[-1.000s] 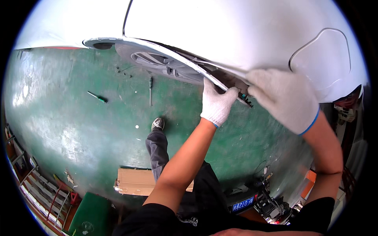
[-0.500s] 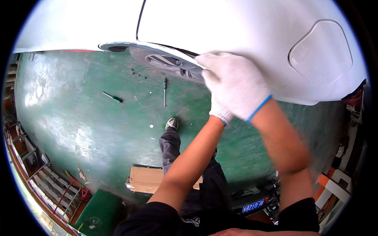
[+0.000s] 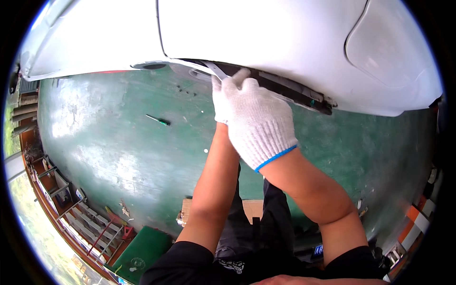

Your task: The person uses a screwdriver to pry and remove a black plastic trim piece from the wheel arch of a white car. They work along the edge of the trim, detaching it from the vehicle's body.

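Both my hands wear white knitted gloves and are at the lower edge of a white car body (image 3: 266,38). My right hand (image 3: 261,111), with a blue cuff, has its fingers curled over a white trim strip (image 3: 216,70) at the wheel arch. Partly hidden behind it, my left hand (image 3: 219,102) closes on the same strip. A dark channel (image 3: 304,95) with bare inner parts shows between the strip and the body. The wheel beneath is mostly covered.
A green-handled screwdriver (image 3: 159,119) lies on the green floor (image 3: 118,102), with small dark bits farther off. Cardboard (image 3: 254,209) lies by my legs. At the lower left are a green box (image 3: 145,251) and a metal rack (image 3: 90,223). Orange-and-white boards (image 3: 418,221) stand at the right.
The trim strip has come away from the body, baring the dark channel. My hands have moved left in view and lower; the view has shifted too, and one floor screwdriver is now hidden.
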{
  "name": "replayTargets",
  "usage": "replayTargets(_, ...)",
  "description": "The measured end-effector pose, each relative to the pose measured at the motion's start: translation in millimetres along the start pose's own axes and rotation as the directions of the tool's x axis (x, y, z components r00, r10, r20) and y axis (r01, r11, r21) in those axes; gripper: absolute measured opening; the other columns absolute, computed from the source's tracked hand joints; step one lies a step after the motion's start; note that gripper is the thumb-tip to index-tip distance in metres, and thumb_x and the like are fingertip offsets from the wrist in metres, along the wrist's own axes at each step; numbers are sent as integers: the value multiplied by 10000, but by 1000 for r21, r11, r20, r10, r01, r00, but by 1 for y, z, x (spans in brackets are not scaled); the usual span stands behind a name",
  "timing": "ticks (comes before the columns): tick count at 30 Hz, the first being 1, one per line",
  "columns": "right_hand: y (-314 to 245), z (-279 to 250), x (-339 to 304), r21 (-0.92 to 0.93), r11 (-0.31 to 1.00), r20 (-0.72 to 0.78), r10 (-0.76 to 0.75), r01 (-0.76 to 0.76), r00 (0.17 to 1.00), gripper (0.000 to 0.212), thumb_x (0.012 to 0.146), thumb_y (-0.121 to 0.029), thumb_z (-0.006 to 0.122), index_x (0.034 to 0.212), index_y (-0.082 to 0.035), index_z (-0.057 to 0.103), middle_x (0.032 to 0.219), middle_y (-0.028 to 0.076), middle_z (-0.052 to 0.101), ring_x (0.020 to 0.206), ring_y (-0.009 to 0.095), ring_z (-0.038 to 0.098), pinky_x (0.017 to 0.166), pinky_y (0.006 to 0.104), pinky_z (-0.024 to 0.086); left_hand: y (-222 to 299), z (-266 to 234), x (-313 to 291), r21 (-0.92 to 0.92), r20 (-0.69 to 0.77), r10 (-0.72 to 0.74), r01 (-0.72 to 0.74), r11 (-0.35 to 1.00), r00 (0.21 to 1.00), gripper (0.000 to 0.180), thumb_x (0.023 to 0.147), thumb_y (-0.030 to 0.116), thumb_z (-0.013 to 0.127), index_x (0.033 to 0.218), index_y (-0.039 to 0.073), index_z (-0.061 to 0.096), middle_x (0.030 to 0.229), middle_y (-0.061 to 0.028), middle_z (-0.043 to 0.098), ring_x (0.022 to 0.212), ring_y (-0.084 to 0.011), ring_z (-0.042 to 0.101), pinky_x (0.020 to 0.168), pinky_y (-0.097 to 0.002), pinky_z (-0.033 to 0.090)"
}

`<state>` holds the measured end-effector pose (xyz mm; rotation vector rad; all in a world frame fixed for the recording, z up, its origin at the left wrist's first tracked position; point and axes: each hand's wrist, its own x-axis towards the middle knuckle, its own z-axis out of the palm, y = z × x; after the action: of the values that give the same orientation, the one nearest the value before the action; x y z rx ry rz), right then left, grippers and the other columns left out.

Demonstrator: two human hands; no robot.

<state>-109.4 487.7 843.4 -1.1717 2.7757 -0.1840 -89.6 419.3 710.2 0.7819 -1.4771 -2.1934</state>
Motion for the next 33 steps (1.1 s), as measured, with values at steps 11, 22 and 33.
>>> replayTargets(11, 5, -23, 13, 55, 996, 210, 60, -73, 976, 227, 996, -166, 573, 1201, -90, 637, 1064, 191, 704, 954, 384, 750, 789, 514, 613, 262, -103, 23, 710, -58, 810, -547, 444, 583, 342, 1001, 133, 713, 1309, -2, 651, 1267, -151, 714, 1169, -253, 683, 1035, -379, 539)
replayTargets(22, 8, -34, 21, 41, 997, 215, 60, -70, 975, 271, 1006, -140, 506, 1211, -82, 673, 1120, 197, 743, 1062, 381, 742, 883, 508, 607, 371, -108, 99, 938, 318, 590, -338, -80, 742, 759, 978, 751, 535, 876, 23, 722, 850, -199, 703, 966, -387, 651, 921, -511, 485)
replayTargets(33, 23, -18, 15, 158, 984, 269, 37, -82, 963, 307, 987, -119, 525, 1272, -54, 620, 1125, 208, 720, 1041, 380, 739, 819, 513, 610, 367, -252, -159, 863, -156, 502, -129, 488, 850, 382, 1078, 323, 504, 1195, 27, 714, 1137, -151, 703, 1101, -273, 637, 944, -449, 499)
